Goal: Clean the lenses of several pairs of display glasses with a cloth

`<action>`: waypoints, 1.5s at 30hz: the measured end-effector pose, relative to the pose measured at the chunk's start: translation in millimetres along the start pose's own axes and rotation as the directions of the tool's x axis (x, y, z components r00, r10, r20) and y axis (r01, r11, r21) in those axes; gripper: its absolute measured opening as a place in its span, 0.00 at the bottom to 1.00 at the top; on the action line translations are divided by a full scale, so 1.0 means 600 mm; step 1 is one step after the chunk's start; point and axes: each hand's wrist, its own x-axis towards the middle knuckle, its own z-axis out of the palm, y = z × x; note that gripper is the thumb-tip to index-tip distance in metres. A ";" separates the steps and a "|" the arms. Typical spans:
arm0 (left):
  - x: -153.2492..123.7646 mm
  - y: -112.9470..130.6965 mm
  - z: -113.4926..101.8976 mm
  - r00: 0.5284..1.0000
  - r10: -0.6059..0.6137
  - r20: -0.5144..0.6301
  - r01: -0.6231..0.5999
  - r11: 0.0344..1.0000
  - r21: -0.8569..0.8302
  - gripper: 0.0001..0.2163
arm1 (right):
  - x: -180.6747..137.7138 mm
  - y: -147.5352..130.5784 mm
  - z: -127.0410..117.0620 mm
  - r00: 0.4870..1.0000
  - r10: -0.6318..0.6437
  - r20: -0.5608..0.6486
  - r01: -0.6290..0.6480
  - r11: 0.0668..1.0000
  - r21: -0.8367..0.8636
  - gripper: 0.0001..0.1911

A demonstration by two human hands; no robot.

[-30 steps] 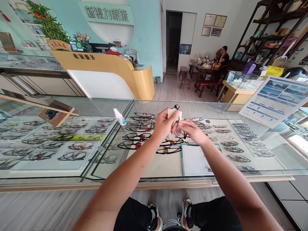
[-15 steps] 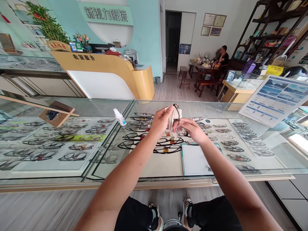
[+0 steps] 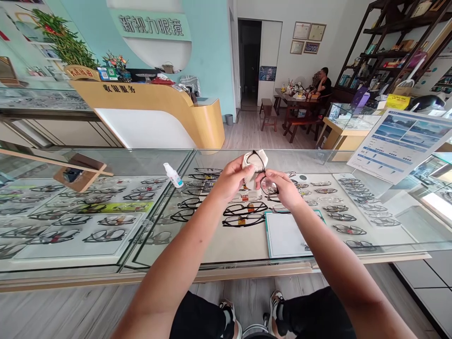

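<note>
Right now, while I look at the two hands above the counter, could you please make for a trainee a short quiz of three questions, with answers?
1. What pale thing does the left hand hold?
2. True or false: the right hand holds a pair of glasses.
3. Choose one. On the counter, the white bottle stands:
a) to the right of both hands
b) between the hands
c) to the left of both hands

Key:
1. A cloth.
2. True.
3. c
</note>
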 end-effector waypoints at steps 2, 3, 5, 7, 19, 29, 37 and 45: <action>-0.002 -0.003 0.000 1.000 0.000 0.017 0.000 1.000 0.003 0.23 | 0.001 0.001 0.001 1.000 0.001 0.014 -0.001 0.999 0.033 0.23; -0.003 -0.005 0.001 1.000 0.002 0.015 -0.003 1.000 0.012 0.23 | 0.001 0.002 0.002 1.000 0.004 0.027 -0.005 0.999 0.050 0.23; -0.004 -0.011 0.002 1.000 0.010 0.000 -0.010 0.999 0.034 0.21 | 0.002 0.006 0.003 0.998 0.013 0.055 -0.016 0.998 0.068 0.24; -0.003 -0.015 0.005 0.999 0.024 -0.023 -0.023 0.999 0.048 0.21 | 0.002 0.011 0.004 0.997 0.017 0.079 -0.022 0.997 0.068 0.26; -0.010 -0.018 0.027 0.971 0.073 -0.226 -0.054 0.994 0.092 0.29 | 0.001 0.002 0.014 0.990 -0.027 0.140 0.035 0.998 -0.055 0.30; 0.002 -0.010 -0.014 0.998 0.047 -0.052 -0.039 0.990 0.135 0.27 | -0.003 -0.012 -0.008 0.999 -0.012 0.036 0.012 1.000 -0.023 0.25; -0.007 -0.013 0.014 0.995 0.073 -0.071 -0.064 0.990 0.122 0.24 | 0.000 -0.001 0.009 0.994 -0.014 0.106 0.012 1.000 0.016 0.28; -0.015 -0.019 0.022 0.956 0.139 -0.260 -0.084 0.974 0.209 0.29 | -0.003 -0.004 0.019 0.985 -0.028 0.169 0.037 0.998 -0.053 0.31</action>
